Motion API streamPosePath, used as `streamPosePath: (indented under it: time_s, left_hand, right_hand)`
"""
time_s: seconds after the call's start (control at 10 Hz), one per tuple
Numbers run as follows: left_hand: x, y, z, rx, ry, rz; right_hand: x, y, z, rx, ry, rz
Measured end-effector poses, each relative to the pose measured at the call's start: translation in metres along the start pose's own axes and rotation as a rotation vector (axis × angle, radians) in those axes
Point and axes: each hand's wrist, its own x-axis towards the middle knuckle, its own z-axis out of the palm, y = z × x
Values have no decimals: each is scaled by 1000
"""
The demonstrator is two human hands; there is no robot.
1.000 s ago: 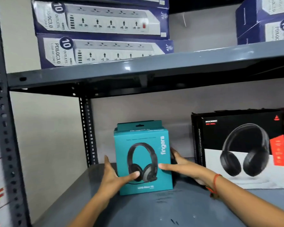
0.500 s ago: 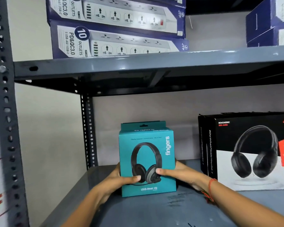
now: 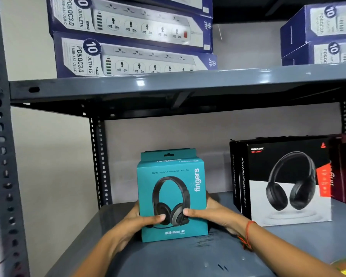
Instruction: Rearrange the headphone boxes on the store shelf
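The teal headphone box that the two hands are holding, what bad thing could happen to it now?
The teal box stands upright, gripped low down by the left hand and right hand, so a quick push might tip it over backwards. Slid to the right, it could bump the black headphone box standing close by and knock it crooked.

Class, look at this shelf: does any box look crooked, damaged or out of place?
Nothing stands out. The teal headphone box stands upright between both hands, the left hand and right hand, apart from the black headphone box.
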Motion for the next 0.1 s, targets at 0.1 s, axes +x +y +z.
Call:
streamPosePath:
  time_s: [0.1]
  left_hand:
    - [-11,15,21,36,362,135]
  right_hand:
    - [-9,1,-3,-74,199,-20]
